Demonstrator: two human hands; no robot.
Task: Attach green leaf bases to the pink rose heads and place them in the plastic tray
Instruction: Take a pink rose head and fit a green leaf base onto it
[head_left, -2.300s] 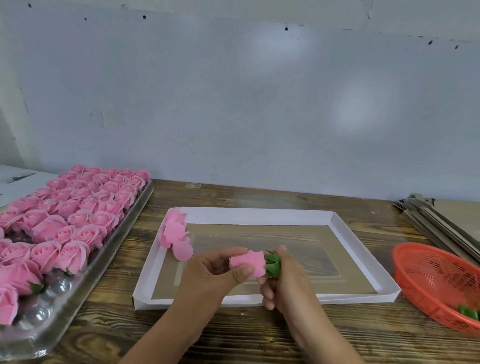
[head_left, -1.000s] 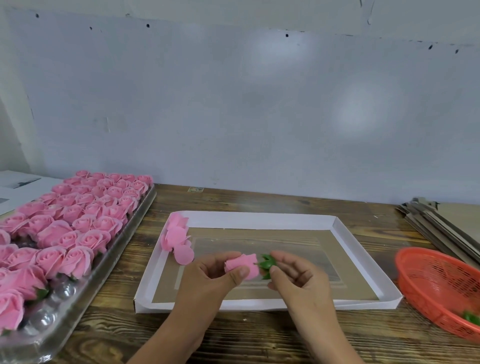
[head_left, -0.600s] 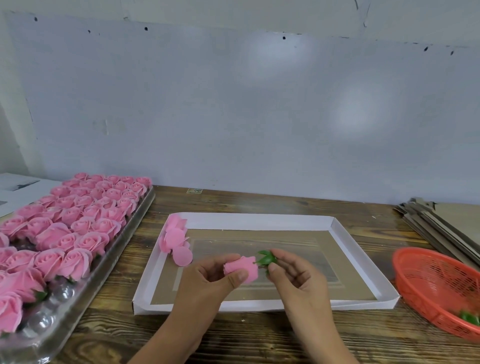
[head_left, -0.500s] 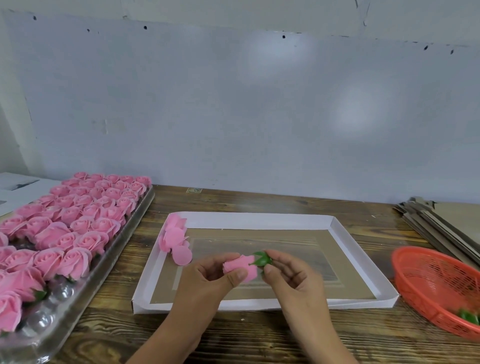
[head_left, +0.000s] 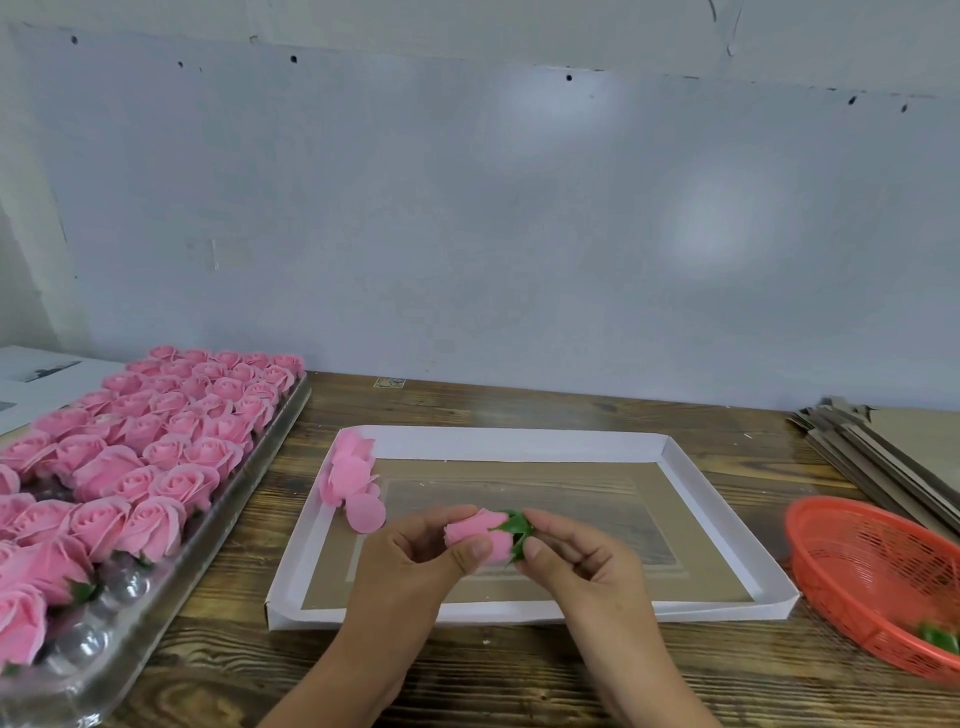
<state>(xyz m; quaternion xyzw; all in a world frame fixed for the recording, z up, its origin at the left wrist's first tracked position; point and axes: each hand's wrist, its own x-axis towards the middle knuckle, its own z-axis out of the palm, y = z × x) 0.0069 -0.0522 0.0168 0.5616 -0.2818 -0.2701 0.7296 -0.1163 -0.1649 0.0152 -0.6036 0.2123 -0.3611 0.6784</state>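
Observation:
My left hand (head_left: 415, 561) pinches a pink rose head (head_left: 475, 532) lying sideways over the white cardboard tray (head_left: 519, 444). Fingers of my right hand (head_left: 576, 564) press a green leaf base (head_left: 516, 530) against the right end of that rose. Two or three more pink rose heads (head_left: 350, 478) lie in the cardboard tray's left corner. On the left, a clear plastic tray (head_left: 171, 582) holds several rows of pink roses (head_left: 171, 431); a few of its near cups show bare.
An orange mesh basket (head_left: 857, 566) at the right edge holds a green leaf base (head_left: 937, 636). Flat cardboard sheets (head_left: 883, 447) are stacked behind it. White paper (head_left: 41, 379) lies at the far left. The wooden table (head_left: 519, 670) meets a grey wall behind.
The leaf base, held slightly apart from the rose a moment ago, now sits against its end. Both hands have stayed over the cardboard tray.

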